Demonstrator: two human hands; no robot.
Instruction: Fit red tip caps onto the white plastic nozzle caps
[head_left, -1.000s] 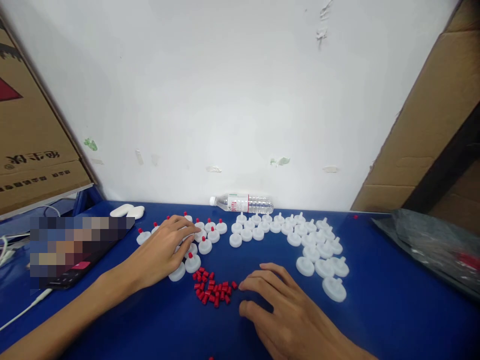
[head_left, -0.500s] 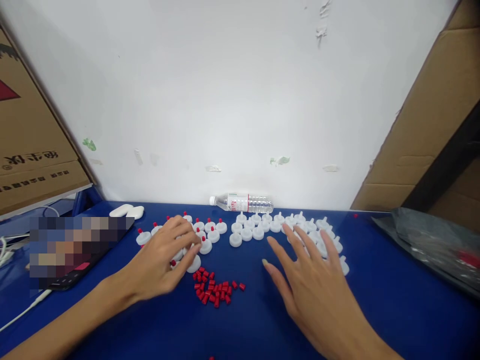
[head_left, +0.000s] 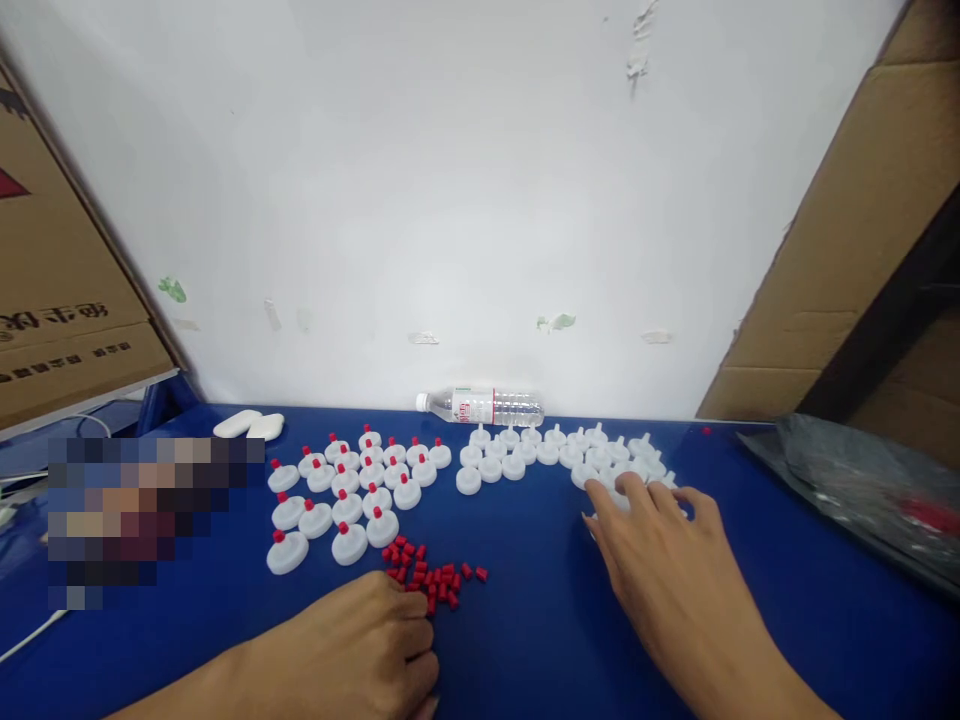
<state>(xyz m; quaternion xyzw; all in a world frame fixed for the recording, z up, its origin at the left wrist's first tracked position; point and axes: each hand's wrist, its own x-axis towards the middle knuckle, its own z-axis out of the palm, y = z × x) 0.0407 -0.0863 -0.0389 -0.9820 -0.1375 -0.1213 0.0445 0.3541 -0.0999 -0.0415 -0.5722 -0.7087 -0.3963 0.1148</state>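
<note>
My left hand [head_left: 367, 645] is at the near edge of a pile of small red caps [head_left: 421, 574], its fingers curled downward. The fingertips are hidden, so what they hold does not show. My right hand [head_left: 667, 560] reaches over the near side of a group of white spouted lids [head_left: 547, 452], bent fingers apart and thumb to the left. It covers some of the lids. On the left stand several white lids [head_left: 348, 545] with red caps on their spouts.
A clear plastic bottle [head_left: 517, 407] lies against the white wall. At far left are a white earbud case [head_left: 265, 427] and a blurred-out device with a white cable. A grey plastic bag [head_left: 847, 500] lies at right, with cardboard boxes [head_left: 832, 260] at both sides.
My left hand has drawn back from the capped lids at left to the red pile, uncovering those lids. My right hand has moved right, its fingers now more bent over the white lids.
</note>
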